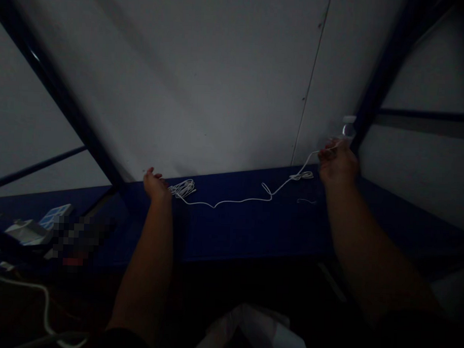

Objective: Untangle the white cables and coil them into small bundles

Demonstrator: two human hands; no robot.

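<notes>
White cord [234,201] lies across a dark blue shelf [252,235], running from a loose coil [183,188] by the left hand [155,184] up to the right hand [338,162]. Right hand is curled shut, fingers apparently pinching the cord. Left hand is half open, fingertips next to the coil; too dark to tell whether it has hold of anything.

Risks: tension on the cord could cinch the loop [267,189] or the small tangle [302,175] into a knot. The coil could also snag if its turns are crossed. Clear plastic bottle [348,128] stands just behind the right hand, so a knuckle or the cord could tip it. Short stray wire [306,200] lies near the cord and could catch.

Hidden: low light makes the coil's turns unreadable. Right hand hides the bottle's base and where the cord ends. Lower left, a pixelated blur covers whatever sits beside a white box [28,233]. White cable [22,283] runs off the frame. White plastic bag [249,332] is cut off by the bottom edge.
</notes>
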